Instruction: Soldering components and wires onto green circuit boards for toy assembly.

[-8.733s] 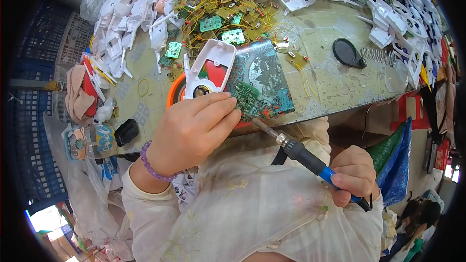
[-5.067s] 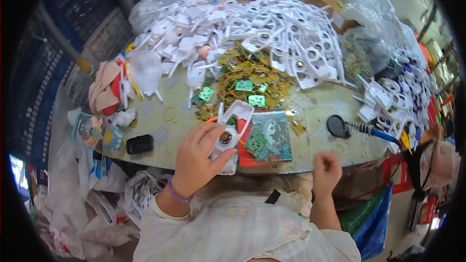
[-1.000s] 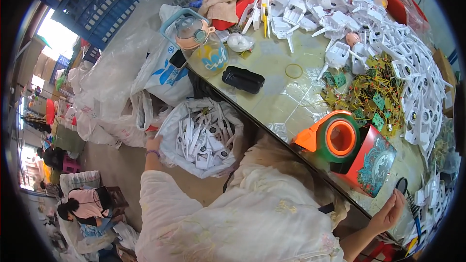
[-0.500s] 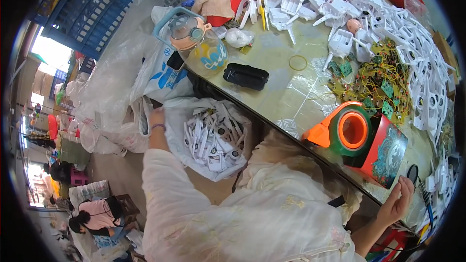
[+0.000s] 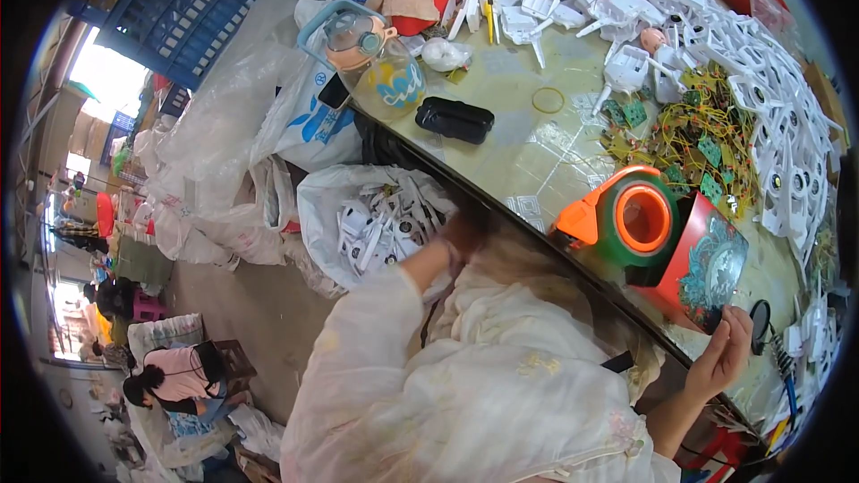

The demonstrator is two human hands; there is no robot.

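Observation:
Beside my lap, an opened white plastic bag [image 5: 315,206] holds a pile of white plastic casings [image 5: 380,228], some with dark round parts. My left hand [image 5: 462,238] is at the bag's right side, just under the table edge; it is blurred and shadowed, so its fingers cannot be made out. My right hand [image 5: 723,353] is at the table's front edge near the lower corner of a red box [image 5: 693,259], fingers loosely bent with no object plainly in them. A small dark patch shows at its fingertips. An orange tape dispenser [image 5: 626,219] with green tape stands beside the box.
White casings [image 5: 778,152] heap along the table's far and right sides, around wired green circuit boards [image 5: 689,143]. A black case [image 5: 455,120], a drinking bottle [image 5: 380,72] and a yellow ring [image 5: 548,100] lie leftward. Another person [image 5: 183,376] sits at lower left.
My left hand has moved right, from the bag's left rim to its right side by the table edge. The bag's opening has shifted and narrowed. My right hand has shifted slightly toward the red box.

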